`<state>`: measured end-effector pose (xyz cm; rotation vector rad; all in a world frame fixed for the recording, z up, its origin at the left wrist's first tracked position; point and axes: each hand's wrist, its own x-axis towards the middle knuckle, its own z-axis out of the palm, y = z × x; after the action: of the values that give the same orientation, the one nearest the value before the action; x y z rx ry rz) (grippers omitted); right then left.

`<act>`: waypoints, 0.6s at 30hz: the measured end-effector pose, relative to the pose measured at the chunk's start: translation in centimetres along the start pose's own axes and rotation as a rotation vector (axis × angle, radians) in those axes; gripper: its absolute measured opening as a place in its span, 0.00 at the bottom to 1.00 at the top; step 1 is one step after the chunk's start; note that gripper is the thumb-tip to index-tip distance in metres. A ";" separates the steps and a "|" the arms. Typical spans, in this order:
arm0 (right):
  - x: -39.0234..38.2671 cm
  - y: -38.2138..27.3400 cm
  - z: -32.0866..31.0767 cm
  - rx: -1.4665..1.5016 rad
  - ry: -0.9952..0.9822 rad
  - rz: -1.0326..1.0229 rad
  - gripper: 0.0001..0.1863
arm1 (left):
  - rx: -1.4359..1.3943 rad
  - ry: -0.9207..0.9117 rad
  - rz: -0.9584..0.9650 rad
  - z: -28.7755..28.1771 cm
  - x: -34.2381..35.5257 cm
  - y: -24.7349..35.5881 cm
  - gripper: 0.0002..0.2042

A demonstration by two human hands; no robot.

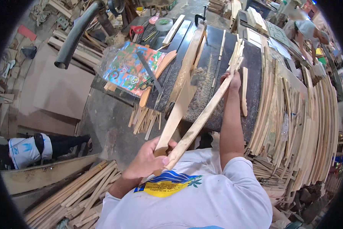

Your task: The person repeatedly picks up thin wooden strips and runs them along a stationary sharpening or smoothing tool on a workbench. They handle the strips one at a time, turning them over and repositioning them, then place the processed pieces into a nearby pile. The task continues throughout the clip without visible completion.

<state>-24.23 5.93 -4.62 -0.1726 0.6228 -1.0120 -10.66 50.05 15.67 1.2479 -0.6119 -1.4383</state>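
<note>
A long, narrow wooden strip (202, 119) slants from my chest toward the workbench. My right hand (233, 81), arm stretched out, is closed round its far part, where several thin strip ends (237, 51) show beyond the fingers. Close to my shirt, my left hand (150, 158) is closed at the strip's near end, thumb on top. A wider, pale shaped board (176, 116) runs beside the strip, and its near end also lies within the left hand's grasp. Whether the fingers grip both pieces firmly is partly hidden.
The dark workbench (253, 84) carries sawdust, a clamp (201, 17), a short wooden piece (244, 91) and a colourful plastic-covered sheet (131, 65). Long strips (312, 126) are stacked at right. More lie lower left (83, 192). A metal pipe (78, 36) juts in; people work at both sides.
</note>
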 end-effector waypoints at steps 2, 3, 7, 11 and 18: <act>-3.2 3.4 1.6 -0.306 0.120 -0.076 0.23 | 0.119 0.018 0.039 -2.6 -1.5 -2.4 0.26; -3.6 4.6 1.0 -0.390 0.094 -0.037 0.24 | 0.156 0.021 -0.007 -3.8 -2.1 -3.3 0.25; -4.0 8.3 -1.6 -0.844 0.098 -0.142 0.21 | 0.493 0.080 -0.223 -8.6 -4.7 -9.9 0.22; -8.9 13.2 0.1 -1.050 -0.105 -0.195 0.15 | 0.613 0.210 -0.339 -10.1 -9.5 -17.6 0.23; -8.3 17.9 -3.8 -1.614 -0.149 -0.429 0.18 | 0.550 0.341 -0.277 -10.0 -12.2 -25.7 0.21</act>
<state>-16.29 22.95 -11.73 -1.8329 1.1688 -0.6517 -13.04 71.20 -5.74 2.0287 -0.6371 -1.2688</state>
